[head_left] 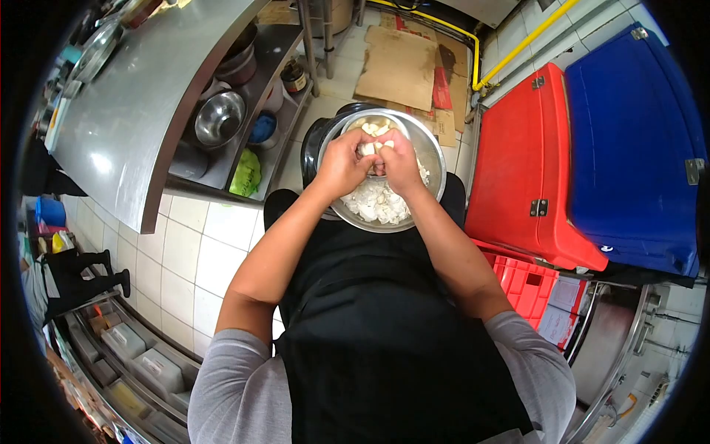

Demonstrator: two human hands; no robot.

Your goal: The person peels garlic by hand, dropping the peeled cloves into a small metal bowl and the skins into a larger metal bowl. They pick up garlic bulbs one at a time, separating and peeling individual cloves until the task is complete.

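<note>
A wide steel bowl [431,140] sits in front of my body. Papery white pieces [379,203], which look like garlic skins, fill its near part. A smaller bowl [355,124] stands in its far part, with whitish chunks [377,129] that look like garlic cloves. Over the bowls, my left hand [345,159] is closed on a pale piece of garlic [367,149]. Beside it, fingertips almost touching, my right hand [400,161] pinches at a small white piece of garlic [388,144]. My fingers hide part of both pieces.
A steel table [140,96] with shelves holding a metal bowl [220,118] and a green bag [245,174] stands at left. Red [514,170] and blue [632,148] boxes stand at right. Cardboard [397,66] lies on the floor ahead. Another person's legs [85,277] show at far left.
</note>
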